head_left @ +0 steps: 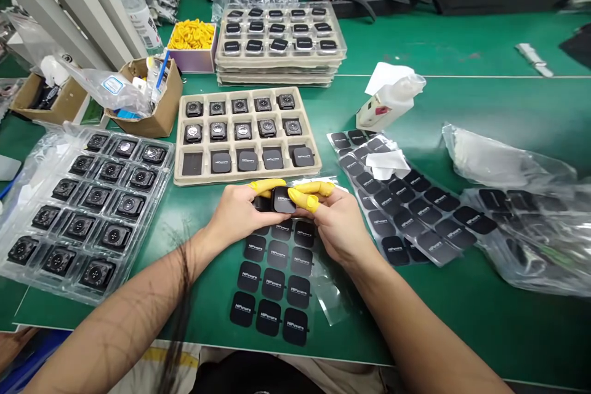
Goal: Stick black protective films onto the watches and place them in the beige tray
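Logo square gripped from both sides!

Light, level edge pressure looks best here, keeping the print straight. And there it sits, right between the yellow-capped fingers: left hand gripping one side, right hand pinching the other. Just nearer than them, logo labels; just beyond, the moulded tray.

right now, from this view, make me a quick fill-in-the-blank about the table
1. The left hand and right hand wear ____ finger covers.
2. The beige tray has ____ rows of compartments.
3. The purple-sided box stands ____ of the stacked trays in the picture.
4. The nearest sheet of black squares repeats the word ____.

Missing words: yellow; three; left; HiFuture
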`<state>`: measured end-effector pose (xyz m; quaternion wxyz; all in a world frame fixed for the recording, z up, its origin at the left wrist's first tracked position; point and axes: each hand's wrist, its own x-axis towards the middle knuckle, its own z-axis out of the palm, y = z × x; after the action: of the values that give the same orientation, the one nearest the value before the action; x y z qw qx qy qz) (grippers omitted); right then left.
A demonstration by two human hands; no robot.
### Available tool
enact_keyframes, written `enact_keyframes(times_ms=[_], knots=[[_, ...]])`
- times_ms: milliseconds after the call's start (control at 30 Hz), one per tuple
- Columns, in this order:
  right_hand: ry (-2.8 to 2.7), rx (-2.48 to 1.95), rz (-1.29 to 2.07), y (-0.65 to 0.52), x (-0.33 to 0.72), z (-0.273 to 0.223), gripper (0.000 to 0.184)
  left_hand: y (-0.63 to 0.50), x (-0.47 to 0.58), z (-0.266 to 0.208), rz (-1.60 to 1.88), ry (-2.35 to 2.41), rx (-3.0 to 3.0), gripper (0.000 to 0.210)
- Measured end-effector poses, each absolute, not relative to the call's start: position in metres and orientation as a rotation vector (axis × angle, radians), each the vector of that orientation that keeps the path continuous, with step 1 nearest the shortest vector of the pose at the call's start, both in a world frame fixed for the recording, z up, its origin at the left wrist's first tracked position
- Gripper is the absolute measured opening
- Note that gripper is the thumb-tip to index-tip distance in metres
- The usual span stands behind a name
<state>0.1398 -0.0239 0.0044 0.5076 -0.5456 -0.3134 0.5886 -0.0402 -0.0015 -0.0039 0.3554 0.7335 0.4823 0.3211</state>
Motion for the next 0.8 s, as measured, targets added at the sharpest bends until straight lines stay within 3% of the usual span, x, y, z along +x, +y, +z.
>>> enact_keyframes(times_ms=[800], knots=[[-0.781,-1.355,1.414,-0.0245,0.1396,0.0029,0.039,-0.0019,-0.0401,-0.007,0.831,1.233,1.9,0.053]])
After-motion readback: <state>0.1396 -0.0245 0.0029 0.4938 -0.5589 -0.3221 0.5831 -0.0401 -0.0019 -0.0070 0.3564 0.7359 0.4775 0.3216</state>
